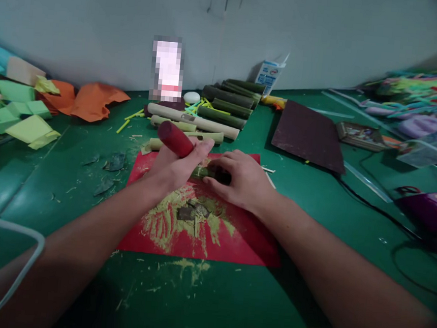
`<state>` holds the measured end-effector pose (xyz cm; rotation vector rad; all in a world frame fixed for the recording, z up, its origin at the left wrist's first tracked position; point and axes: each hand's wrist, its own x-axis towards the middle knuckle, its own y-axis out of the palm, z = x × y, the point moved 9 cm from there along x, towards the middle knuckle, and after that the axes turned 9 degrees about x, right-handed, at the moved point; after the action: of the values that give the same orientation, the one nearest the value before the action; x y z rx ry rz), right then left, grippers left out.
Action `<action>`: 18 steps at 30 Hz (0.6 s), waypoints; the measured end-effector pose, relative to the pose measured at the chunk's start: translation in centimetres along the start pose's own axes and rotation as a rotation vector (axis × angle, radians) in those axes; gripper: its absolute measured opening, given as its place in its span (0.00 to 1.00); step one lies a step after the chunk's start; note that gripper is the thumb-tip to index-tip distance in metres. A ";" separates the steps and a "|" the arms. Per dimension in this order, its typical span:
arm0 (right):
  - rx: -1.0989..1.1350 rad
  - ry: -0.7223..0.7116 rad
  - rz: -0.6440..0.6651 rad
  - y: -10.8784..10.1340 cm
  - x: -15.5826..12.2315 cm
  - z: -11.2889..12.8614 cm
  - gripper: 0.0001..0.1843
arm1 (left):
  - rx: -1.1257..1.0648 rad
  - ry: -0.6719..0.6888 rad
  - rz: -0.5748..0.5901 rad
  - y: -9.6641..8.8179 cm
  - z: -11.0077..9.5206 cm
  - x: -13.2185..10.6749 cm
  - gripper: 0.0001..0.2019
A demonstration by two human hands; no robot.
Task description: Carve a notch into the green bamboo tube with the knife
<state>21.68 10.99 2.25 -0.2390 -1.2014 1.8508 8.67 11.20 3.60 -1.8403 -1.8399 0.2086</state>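
My left hand (178, 168) is closed round a tool with a dark red handle (175, 138); the handle sticks up and to the left, and its working end is hidden behind my fingers. My right hand (240, 178) lies over a short green bamboo piece (202, 172) and presses it down onto a red mat (235, 239). Both hands meet at that piece over the mat's far half. Pale green shavings and a few dark scraps (191, 218) cover the mat just in front of my hands.
Peeled and green bamboo sections (223, 111) lie in a row behind the mat. A dark sheet (307, 136) lies to the right, with a black cable (375, 208) and a purple device (432, 208) beyond. Coloured paper scraps (24, 111) are piled at left. A carton (269, 74) leans on the wall.
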 end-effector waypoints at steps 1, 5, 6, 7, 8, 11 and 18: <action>-0.006 -0.006 0.011 0.0 -0.1 0.0 0.14 | 0.008 -0.009 0.020 0.1 0.4 0.0 0.26; 0.040 -0.048 0.017 0.1 -0.2 0.3 0.11 | 0.004 -0.025 0.049 0.3 1.0 0.1 0.26; 0.055 -0.050 0.009 0.0 -0.2 0.3 0.11 | -0.001 -0.027 0.038 0.2 1.0 0.1 0.26; 0.068 -0.047 -0.002 0.0 -0.2 0.2 0.11 | -0.009 -0.031 0.024 0.1 0.9 0.1 0.25; 0.077 -0.039 -0.012 0.0 -0.2 0.1 0.11 | -0.019 -0.036 0.007 0.1 0.7 0.1 0.25; 0.092 -0.009 -0.032 0.0 -0.2 -0.4 0.11 | -0.046 -0.053 -0.023 0.0 0.6 0.0 0.24; 0.135 -0.009 -0.029 0.6 -0.2 -0.6 0.12 | -0.050 -0.073 0.043 0.7 0.9 -0.3 0.19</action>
<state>21.80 11.17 1.39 -0.1378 -1.0753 1.9003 8.89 11.20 2.44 -1.9310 -1.8712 0.2500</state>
